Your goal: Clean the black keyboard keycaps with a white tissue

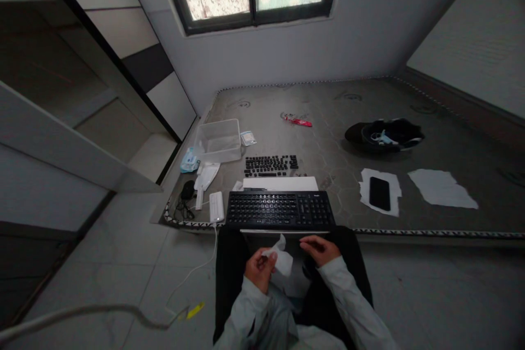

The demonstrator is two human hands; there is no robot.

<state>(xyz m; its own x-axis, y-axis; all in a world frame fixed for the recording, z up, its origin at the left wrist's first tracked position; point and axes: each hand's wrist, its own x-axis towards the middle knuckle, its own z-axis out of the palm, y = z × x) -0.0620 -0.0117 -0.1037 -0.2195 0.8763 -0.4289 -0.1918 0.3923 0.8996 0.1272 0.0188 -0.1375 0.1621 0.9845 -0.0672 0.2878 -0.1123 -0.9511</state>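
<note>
Left hand (259, 269) pinches a white tissue (281, 260) above the lap; right hand (320, 248) rests loosely open beside it. Ahead on the mattress (451, 136), the keyboard (280, 210) lies stripped, its keycaps (271, 164) gathered behind; wiping appears barely begun.

One keyboard (280, 210), one pile of loose keycaps (271, 165), one clear plastic tub (217, 141), one phone (379, 193), two white paper sheets (442, 188), one black cap (384, 135), one red wrapper (297, 119), two hands (260, 270), one tissue (282, 258).
</note>
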